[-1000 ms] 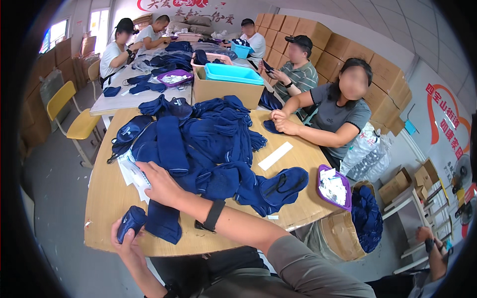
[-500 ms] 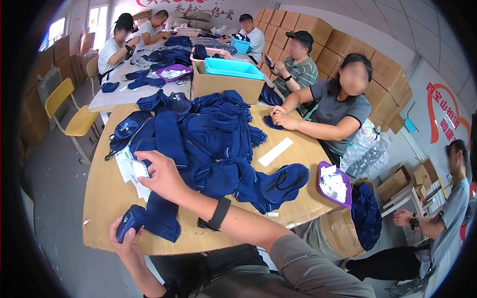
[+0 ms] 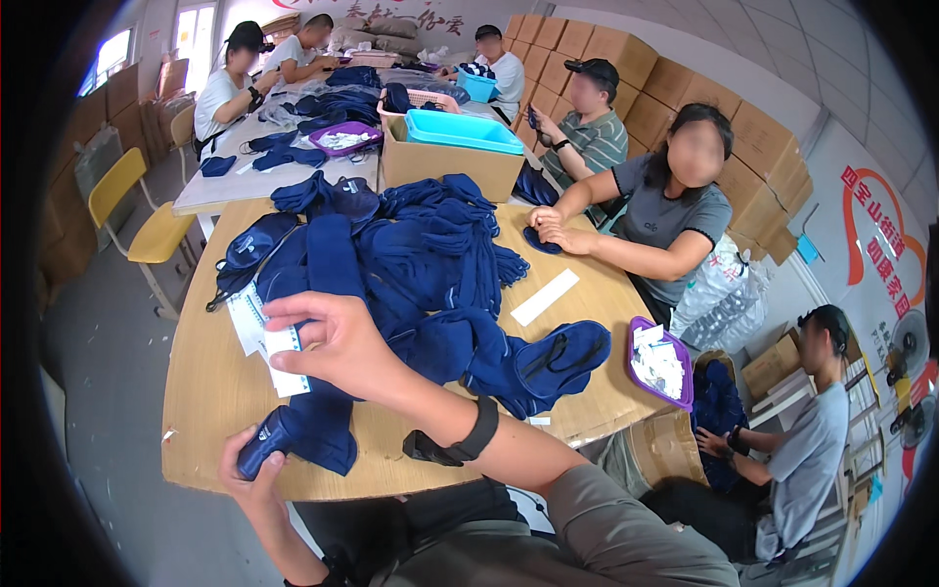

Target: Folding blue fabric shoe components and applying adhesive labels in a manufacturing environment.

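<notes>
On the table [image 3: 196, 411], the pile [image 3: 411, 259] lies centrally, with slips [image 3: 245, 318] by its left side. The left hand [image 3: 252, 479] holds a pouch [image 3: 262, 445] at the near left edge; the right hand [image 3: 337, 342], with another slip [image 3: 289, 372], is before the pile. Behind stands a box [image 3: 445, 176], a tray [image 3: 465, 132] atop. Rightward lie a strip [image 3: 545, 297], then a basket [image 3: 675, 398] holding tags [image 3: 657, 364]. A chair [image 3: 161, 240] stands left of the table.

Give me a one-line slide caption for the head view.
Left hand holds a navy bundle, right hand a white slip, at a wooden table heaped with navy cloth.
</notes>
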{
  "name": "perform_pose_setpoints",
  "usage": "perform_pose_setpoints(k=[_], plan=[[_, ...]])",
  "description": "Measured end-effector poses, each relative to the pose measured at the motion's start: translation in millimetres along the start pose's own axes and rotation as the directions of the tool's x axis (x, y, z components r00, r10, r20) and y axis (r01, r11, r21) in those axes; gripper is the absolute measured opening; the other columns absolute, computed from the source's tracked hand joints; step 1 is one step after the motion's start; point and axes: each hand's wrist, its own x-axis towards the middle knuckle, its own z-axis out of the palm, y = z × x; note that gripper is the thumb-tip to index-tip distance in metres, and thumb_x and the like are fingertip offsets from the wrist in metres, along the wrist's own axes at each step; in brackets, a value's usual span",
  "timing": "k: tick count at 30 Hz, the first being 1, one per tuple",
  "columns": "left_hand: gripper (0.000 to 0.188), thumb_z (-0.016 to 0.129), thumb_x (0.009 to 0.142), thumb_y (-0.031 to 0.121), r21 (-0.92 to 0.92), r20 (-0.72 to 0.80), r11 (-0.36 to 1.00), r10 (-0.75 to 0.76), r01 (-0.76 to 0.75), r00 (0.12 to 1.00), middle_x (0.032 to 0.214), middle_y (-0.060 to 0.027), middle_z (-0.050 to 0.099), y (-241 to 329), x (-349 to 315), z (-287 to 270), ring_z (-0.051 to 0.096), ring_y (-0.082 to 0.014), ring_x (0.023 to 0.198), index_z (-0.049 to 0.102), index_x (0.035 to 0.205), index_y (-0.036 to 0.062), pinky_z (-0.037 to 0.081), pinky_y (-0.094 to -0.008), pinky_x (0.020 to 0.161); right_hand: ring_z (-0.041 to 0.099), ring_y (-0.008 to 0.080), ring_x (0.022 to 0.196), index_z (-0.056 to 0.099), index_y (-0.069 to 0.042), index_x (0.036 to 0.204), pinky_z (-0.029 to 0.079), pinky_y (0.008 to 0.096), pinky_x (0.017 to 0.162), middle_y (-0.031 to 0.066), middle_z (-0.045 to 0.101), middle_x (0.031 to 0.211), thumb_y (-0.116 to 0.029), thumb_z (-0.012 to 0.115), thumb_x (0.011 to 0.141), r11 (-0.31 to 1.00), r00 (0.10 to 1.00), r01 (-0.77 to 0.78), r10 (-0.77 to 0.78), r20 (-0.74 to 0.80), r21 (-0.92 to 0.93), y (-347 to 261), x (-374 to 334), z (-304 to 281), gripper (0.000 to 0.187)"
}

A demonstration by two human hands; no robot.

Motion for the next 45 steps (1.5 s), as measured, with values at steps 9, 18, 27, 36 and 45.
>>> perform_pose_setpoints(k=[9, 18, 27, 36, 45], plan=[[0.053, 0.084, 0.062, 0.016, 0.013, 0.03, 0.999, 0.042, -0.042, 0.999, 0.105, -0.0194, 0.064, 5.5, -12.2, -18.6, 0.064, -0.027, 0.092, 0.061, 0.108, 0.0015, 0.055, -0.0347, 0.078, 0.068, 0.016, 0.095, 0.064, 0.006, 0.11, 0.056, 0.0281, 0.083, 0.0141, 0.068, 0.105, 0.005, 0.077, 0.077, 0.963, 0.975, -0.179, 0.147, 0.166, 0.202, -27.7, -17.2, 0.5, 0.036], [0.047, 0.087, 0.062, 0.011, 0.119, 0.322, 0.95, 0.239, -0.289, 0.916, 0.1, -0.0212, 0.066, 67.9, -32.8, -7.7, 0.067, -0.0306, 0.091, 0.064, 0.102, 0.0025, 0.055, -0.0383, 0.084, 0.068, 0.0166, 0.094, 0.065, 0.006, 0.11, 0.055, 0.0279, 0.084, 0.012, 0.068, 0.101, 0.001, 0.078, 0.077, 0.911, 0.937, -0.296, 0.219, 0.271, 0.288, -46.0, -38.4, 7.7, 0.036], [0.042, 0.088, 0.05, 0.013, 0.19, 0.489, 0.929, 0.191, -0.317, 0.851, 0.084, -0.0174, 0.072, 80.3, -39.7, 9.2, 0.071, -0.0214, 0.072, 0.07, 0.086, -0.0009, 0.054, -0.0291, 0.067, 0.067, 0.0145, 0.093, 0.065, 0.005, 0.106, 0.054, 0.0261, 0.081, 0.0107, 0.069, 0.098, 0.004, 0.078, 0.076, 0.823, 0.862, -0.447, 0.291, 0.415, 0.352, -44.6, -57.0, 16.0, 0.033], [0.043, 0.087, 0.047, 0.01, 0.244, 0.352, 0.874, 0.324, -0.42, 0.878, 0.084, -0.0139, 0.072, 91.2, -49.0, 16.2, 0.069, -0.0242, 0.071, 0.071, 0.086, 0.0022, 0.052, -0.0324, 0.069, 0.067, 0.0163, 0.092, 0.066, 0.005, 0.105, 0.054, 0.0274, 0.081, 0.0117, 0.069, 0.099, 0.008, 0.077, 0.076, 0.737, 0.836, -0.503, 0.283, 0.47, 0.451, -51.7, -74.6, 21.0, 0.032], [0.036, 0.079, 0.048, 0.016, 0.52, 0.432, 0.641, 0.373, -0.565, 0.821, 0.08, -0.0016, 0.073, 105.4, -58.7, 23.6, 0.058, -0.0264, 0.093, 0.072, 0.084, 0.0113, 0.041, -0.041, 0.088, 0.067, 0.0172, 0.092, 0.067, 0.005, 0.103, 0.054, 0.0277, 0.08, 0.0117, 0.069, 0.099, 0.006, 0.078, 0.075, 0.719, 0.832, -0.52, 0.304, 0.464, 0.462, -49.6, -81.9, 21.7, 0.03]])
